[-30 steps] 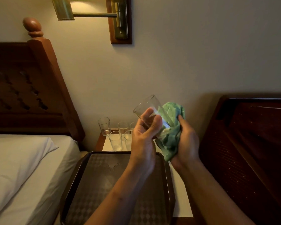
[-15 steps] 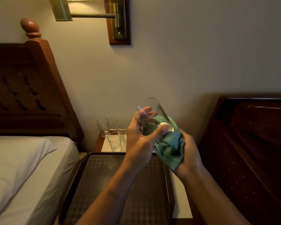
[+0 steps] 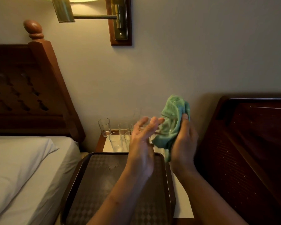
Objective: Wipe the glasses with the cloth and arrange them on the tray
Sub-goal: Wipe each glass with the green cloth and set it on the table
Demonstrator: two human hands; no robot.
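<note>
A clear glass sits tilted between my hands above the far end of the tray, blurred and mostly hidden. My left hand presses against its side with the fingers stretched out. My right hand grips a green cloth bunched around the other end of the glass. The dark brown tray lies below my arms with nothing on it. Several more clear glasses stand upright at the back of the nightstand, beyond the tray.
The white-topped nightstand stands between a bed with a wooden headboard on the left and a dark wooden headboard on the right. A brass wall lamp hangs overhead.
My right hand has pushed the cloth up and over the glass, covering more of it. My left fingers have straightened along the glass, and both hands have shifted slightly right.
</note>
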